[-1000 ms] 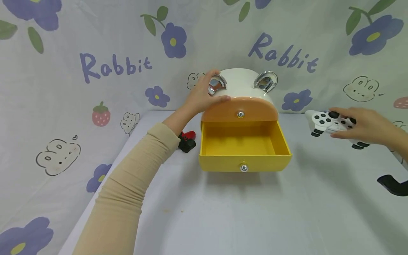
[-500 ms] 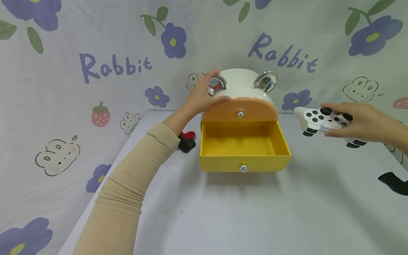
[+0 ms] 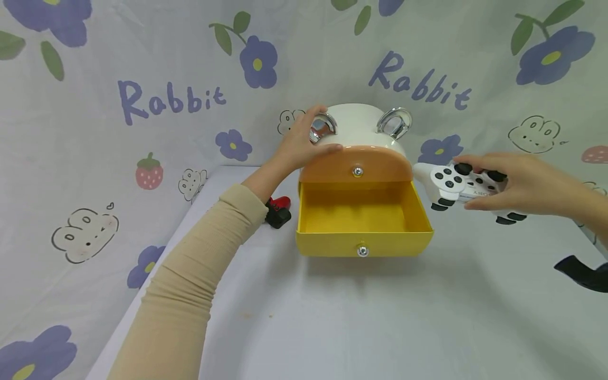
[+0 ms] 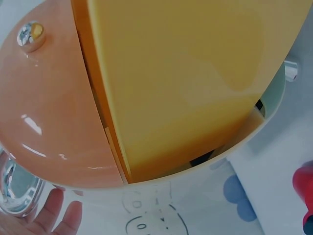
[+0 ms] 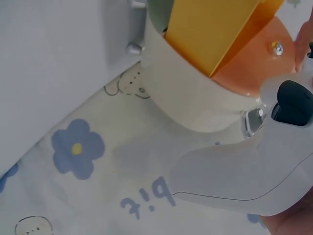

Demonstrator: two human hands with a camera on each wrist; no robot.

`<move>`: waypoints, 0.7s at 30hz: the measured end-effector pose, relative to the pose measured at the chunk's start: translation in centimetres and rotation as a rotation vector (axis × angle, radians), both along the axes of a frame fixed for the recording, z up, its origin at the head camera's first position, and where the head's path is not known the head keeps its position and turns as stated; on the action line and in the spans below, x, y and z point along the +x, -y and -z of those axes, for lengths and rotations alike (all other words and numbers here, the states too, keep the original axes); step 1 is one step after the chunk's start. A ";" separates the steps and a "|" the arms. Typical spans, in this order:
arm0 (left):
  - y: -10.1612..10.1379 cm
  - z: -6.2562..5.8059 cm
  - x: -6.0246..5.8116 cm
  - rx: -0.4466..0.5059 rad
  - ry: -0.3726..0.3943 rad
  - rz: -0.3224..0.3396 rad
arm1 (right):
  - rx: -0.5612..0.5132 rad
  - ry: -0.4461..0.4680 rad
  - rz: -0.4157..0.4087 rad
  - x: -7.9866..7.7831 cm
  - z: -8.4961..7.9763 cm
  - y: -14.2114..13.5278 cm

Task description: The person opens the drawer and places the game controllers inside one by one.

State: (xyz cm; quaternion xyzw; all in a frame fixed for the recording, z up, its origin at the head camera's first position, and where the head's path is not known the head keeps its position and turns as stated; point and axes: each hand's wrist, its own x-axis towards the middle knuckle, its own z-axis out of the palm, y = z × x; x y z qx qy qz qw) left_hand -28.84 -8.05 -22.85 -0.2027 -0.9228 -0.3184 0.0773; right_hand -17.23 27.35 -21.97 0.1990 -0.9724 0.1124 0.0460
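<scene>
Carrying white game controller toward open yellow drawer.
Right hand fingers pinch the controller, in the air just right of the drawer; left hand fingers spread, bracing the cabinet top. Next, likely: move left, lower into the drawer.

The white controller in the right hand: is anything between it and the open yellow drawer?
Nothing visible. The white controller, held in the right hand, hangs just right of the yellow drawer, which stands open and looks empty. The left hand rests on the cabinet top, clear of the opening.
</scene>
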 end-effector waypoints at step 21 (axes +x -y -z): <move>0.1 0.1 -0.1 -0.008 -0.002 0.000 | -0.082 0.110 -0.229 0.3 -0.6 5.4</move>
